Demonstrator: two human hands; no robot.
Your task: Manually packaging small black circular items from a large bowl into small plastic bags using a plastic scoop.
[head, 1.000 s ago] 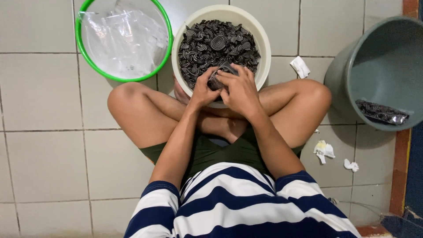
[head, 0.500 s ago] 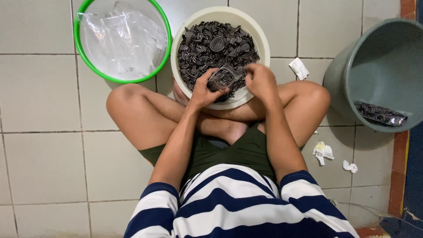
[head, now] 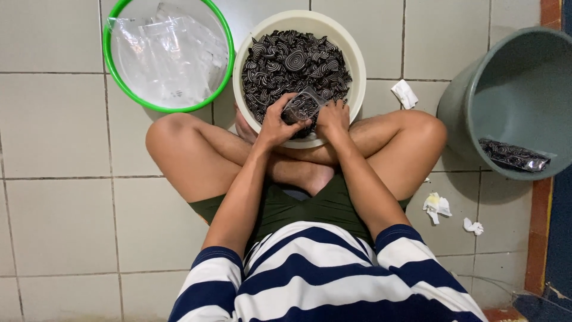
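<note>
Small clear plastic bag (head: 302, 107), partly filled with dark spiral-patterned pieces, held over the near rim of the cream bucket (head: 357, 65). Left hand (head: 275, 124) grips the bag's left side, fingers curled round it. Right hand (head: 333, 117) is at the bag's right edge, fingertips touching it; whether it pinches the plastic or only steadies it cannot be told. The two hands sit close together, the bag between them.

Cream bucket: round, sits on the floor just beyond the person's crossed legs, heaped with black pieces (head: 292, 62) marked with white swirls. Both hands rest at its near rim.

Far left, just beside the cream bucket: green-rimmed tub (head: 128, 89) holding clear plastic bags (head: 170, 53), loosely piled.

Right, well apart from the hands: grey-green bucket (head: 512, 65), tilted toward the camera. One filled flat packet (head: 513, 155) of the dark pieces lies inside, against the near wall.

Floor: pale square tiles (head: 59, 197). Crumpled white scraps of paper — one (head: 405, 93) between the cream bucket and the grey-green bucket, two more (head: 437, 206) (head: 473, 226) near the right knee.

Person seated cross-legged, green shorts, navy and white striped shirt, bare forearms reaching forward
</note>
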